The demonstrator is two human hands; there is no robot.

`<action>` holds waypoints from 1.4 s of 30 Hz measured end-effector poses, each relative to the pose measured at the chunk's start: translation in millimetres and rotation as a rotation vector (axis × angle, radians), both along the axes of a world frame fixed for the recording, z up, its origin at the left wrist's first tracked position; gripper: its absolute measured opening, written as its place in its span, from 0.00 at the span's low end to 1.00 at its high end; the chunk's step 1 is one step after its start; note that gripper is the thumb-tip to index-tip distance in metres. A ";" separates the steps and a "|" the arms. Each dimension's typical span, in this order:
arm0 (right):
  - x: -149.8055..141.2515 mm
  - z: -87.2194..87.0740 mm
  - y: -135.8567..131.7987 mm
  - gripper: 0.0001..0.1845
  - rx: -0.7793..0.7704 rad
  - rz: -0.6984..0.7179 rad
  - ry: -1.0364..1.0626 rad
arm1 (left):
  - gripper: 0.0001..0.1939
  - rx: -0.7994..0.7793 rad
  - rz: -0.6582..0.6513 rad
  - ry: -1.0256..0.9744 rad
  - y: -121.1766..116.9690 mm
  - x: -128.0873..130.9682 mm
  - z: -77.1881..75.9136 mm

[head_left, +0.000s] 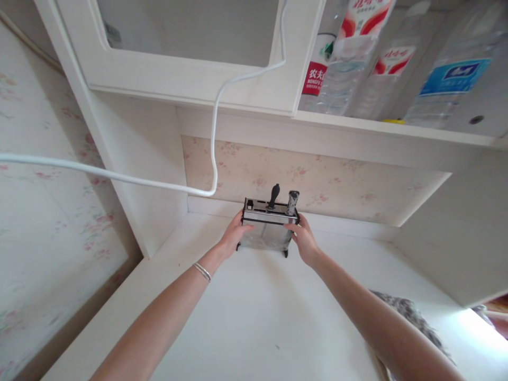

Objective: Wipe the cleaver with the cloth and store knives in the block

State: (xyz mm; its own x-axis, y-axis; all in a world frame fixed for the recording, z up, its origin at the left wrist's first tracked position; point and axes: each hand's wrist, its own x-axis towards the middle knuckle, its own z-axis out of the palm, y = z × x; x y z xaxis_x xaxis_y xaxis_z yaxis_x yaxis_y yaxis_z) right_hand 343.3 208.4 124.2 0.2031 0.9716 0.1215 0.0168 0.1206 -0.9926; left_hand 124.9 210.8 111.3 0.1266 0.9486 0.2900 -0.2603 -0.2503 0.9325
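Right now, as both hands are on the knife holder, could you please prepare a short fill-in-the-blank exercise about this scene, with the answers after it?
1. From the top of the knife holder, ____ long handles stick up.
2. Of the left hand and the right hand, only the ____ one has silvery jewellery at its wrist.
3. The cable passing in front of the cabinet door is ____ in colour.
4. The rightmost plastic bottle carries a label that is mostly ____.

Missing words: two; left; white; blue.
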 end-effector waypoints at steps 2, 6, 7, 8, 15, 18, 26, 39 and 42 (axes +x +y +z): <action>-0.9 0.2 2.6 0.29 -0.004 0.014 -0.038 | 0.33 0.005 -0.033 0.014 3.2 -2.4 -0.5; 2.9 4.9 4.3 0.32 -0.021 0.035 -0.078 | 0.30 0.042 -0.013 0.166 9.1 -9.2 1.8; 5.2 6.1 4.0 0.33 -0.030 0.053 -0.088 | 0.28 0.061 0.050 0.263 10.7 -11.1 3.7; 7.7 7.2 3.5 0.33 -0.042 0.076 -0.107 | 0.27 0.078 0.140 0.366 12.4 -12.7 6.5; 20.5 -6.3 -15.9 0.44 -0.167 -0.055 -0.161 | 0.26 0.229 0.464 0.673 27.7 6.7 48.0; 18.1 -38.8 -39.9 0.36 -0.217 0.023 0.019 | 0.25 0.270 0.399 0.779 35.9 32.6 60.3; 11.8 -144.7 -120.3 0.14 -0.130 0.197 -0.175 | 0.12 0.182 0.445 0.857 70.1 76.5 59.6; 24.4 -158.9 -130.4 0.11 0.019 0.209 -0.344 | 0.10 0.351 0.564 0.455 89.8 76.8 120.4; 24.0 -156.5 -133.7 0.10 0.049 0.206 -0.340 | 0.10 0.416 0.585 0.407 87.1 77.4 146.7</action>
State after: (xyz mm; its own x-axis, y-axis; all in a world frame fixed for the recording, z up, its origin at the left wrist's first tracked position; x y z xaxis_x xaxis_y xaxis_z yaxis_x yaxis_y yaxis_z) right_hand 367.3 74.7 -32.3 -0.0548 0.9793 0.1951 0.3137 0.2023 -0.9277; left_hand 202.3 297.9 258.0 -0.1833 0.7192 0.6702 0.3579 -0.5862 0.7268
